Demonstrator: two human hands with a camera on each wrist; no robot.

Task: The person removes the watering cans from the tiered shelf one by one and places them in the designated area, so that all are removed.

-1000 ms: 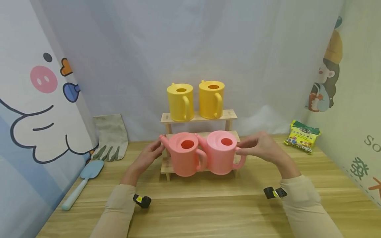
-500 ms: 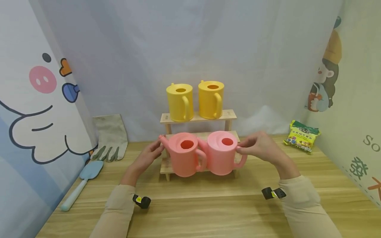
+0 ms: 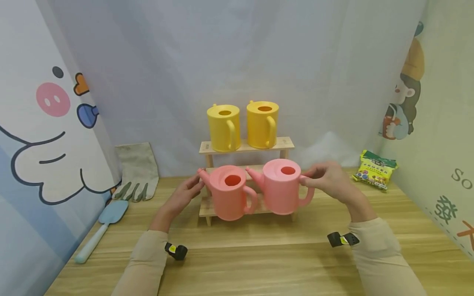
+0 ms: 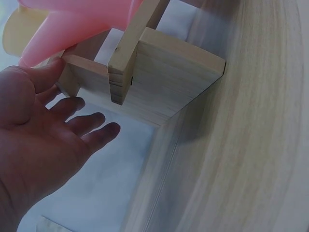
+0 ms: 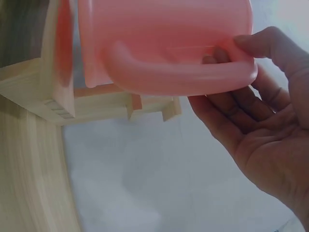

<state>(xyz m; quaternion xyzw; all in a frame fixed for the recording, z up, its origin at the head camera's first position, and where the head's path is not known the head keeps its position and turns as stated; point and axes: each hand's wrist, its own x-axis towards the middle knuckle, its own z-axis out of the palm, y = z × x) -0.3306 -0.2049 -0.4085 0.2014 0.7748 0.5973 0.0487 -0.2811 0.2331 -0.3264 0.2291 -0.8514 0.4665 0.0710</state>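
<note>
A pink watering can (image 3: 282,189) hangs above the stand's right end, lifted and a little tilted. My right hand (image 3: 327,179) grips its handle; in the right wrist view my fingers pass through the handle (image 5: 178,79) with the thumb on top. Left of it, a coral-pink watering can (image 3: 226,197) stands on the lowest step of the wooden stand (image 3: 207,209), spout to the left. My left hand (image 3: 185,192) is at the stand's left end, below that spout. In the left wrist view its fingers are loosely spread, the thumb (image 4: 48,75) by the shelf end.
Two yellow watering cans (image 3: 224,129) stand on the top shelf (image 3: 244,146). A grey glove (image 3: 138,168) and a light blue trowel (image 3: 101,230) lie at the left. At the back right is a yellow-green packet (image 3: 375,168). Curtain walls close the table on three sides.
My right hand has moved the pink watering can up and slightly right, opening a gap to the coral one. The left hand and the coral can have stayed in place.
</note>
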